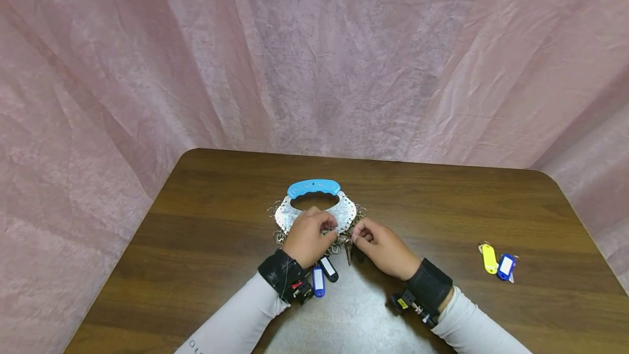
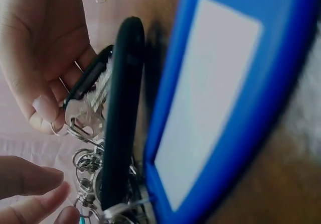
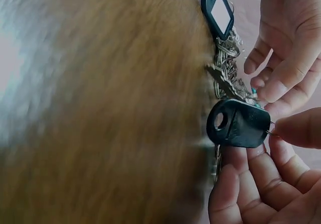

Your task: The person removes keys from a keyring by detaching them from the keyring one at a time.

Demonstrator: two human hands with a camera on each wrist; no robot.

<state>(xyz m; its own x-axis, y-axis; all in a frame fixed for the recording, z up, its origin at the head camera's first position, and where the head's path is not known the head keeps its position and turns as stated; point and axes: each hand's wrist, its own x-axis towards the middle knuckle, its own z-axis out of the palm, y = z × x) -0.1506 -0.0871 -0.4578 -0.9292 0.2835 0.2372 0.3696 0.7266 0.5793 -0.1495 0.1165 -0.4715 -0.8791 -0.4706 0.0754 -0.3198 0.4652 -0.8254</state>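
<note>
A white key-holder plate [image 1: 344, 213] with a blue handle [image 1: 314, 186] lies on the table, wire rings hanging round its edge. My right hand [image 1: 385, 247] is at its lower right edge. Between thumb and finger it pinches the small ring of a black key tag [image 3: 239, 123]; a key [image 2: 83, 117] hangs with it. My left hand [image 1: 309, 236] is over the plate's lower part, fingertips bent close to the clustered rings [image 2: 88, 166], with no grip visible. Below it hang a blue key tag [image 1: 319, 281] and another black key tag [image 1: 328, 269].
A yellow key tag [image 1: 488, 259] and a second blue key tag [image 1: 506, 266] lie together at the right of the brown wooden table [image 1: 221, 206]. Pink curtain cloth [image 1: 344, 70] hangs behind the table and at its sides.
</note>
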